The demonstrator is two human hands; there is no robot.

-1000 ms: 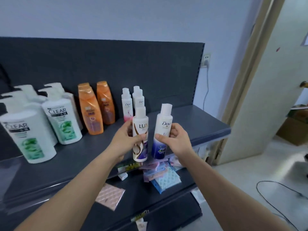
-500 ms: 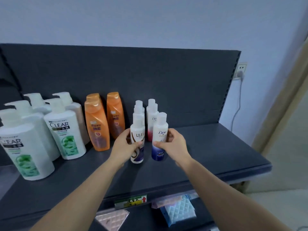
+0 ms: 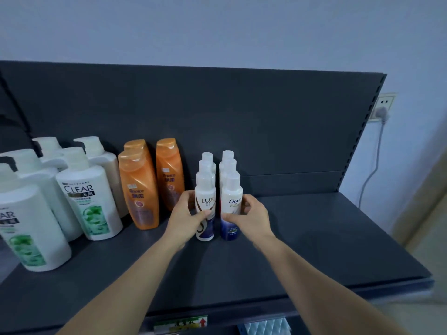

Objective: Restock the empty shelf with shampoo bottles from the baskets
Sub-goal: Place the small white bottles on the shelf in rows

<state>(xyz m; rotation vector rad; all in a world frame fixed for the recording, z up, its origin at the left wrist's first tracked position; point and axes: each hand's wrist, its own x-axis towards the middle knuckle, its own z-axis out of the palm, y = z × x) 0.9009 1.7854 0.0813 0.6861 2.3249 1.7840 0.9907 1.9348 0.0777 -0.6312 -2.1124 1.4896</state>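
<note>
Left hand [image 3: 186,215] grips the Lux bottle [image 3: 205,209]: thumb across the front label, fingers curled round the far side. Right hand [image 3: 250,217] grips the Dove bottle [image 3: 231,210] the same way, thumb on the front just above the blue part. Both bottles stand upright w/ bases on the shelf [image 3: 314,238], side by side w/ a narrow gap, approx mid-shelf & well back from the front edge. Both are opaque & capped, so the fill level can't be told.

Behind each sit 2 more small white-capped bottles [image 3: 207,157]. That makes 2 rows of 3, 6 small ones total incl. the held pair. The rows run back toward the dark back panel [image 3: 242,117].

Just left are 3 orange bottles [image 3: 142,189] w/ flip caps, 2 in file & 1 beside, all upright. Farther left are 5 big pump bottles [image 3: 89,201], white; 2 show "CLEAR" labels w/ green print, and the rear right one looks cream-bodied.

On the shelf's front edge there's a price tag [image 3: 181,322] w/ a red arrow. Below it a pale quilted pack [image 3: 266,326] is partly in view. At right, the wall socket [image 3: 385,106] has a plug in it & a cord [image 3: 372,172] hangs down.
</note>
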